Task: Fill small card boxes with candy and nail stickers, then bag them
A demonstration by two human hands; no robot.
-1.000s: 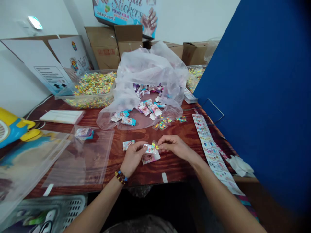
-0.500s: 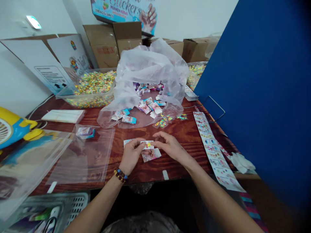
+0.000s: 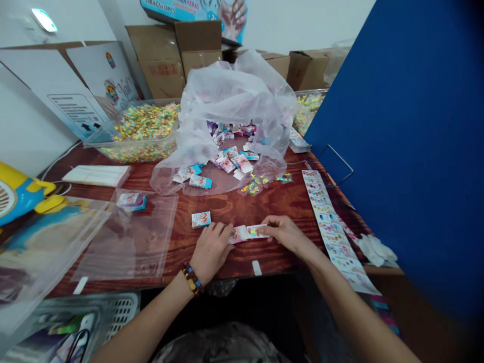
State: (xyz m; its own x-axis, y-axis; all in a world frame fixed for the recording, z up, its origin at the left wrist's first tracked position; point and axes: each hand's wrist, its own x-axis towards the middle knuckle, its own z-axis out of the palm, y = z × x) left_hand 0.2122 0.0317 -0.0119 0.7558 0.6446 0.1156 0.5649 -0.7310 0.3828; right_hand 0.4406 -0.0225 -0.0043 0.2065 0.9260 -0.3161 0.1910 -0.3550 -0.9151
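My left hand has its fingers closed on the left end of a small pink and white box that lies on the wooden table. Between the fingertips of my right hand is a white card with a yellow candy packet on it, its left end at the open flap of the pink box. A white and blue box lies just beyond my left fingers. Farther back, several small boxes and colourful candy packets rest at the mouth of a translucent bag.
A clear tub of candy packets stands at the back left. Plastic sleeves cover the left of the table. On the right are a long sticker strip, crumpled tissue and a blue panel. A basket sits below left.
My right hand has moved right with the card and candy packet. My left hand has let go of the card and come down onto the pink box. The view has tilted slightly downward.
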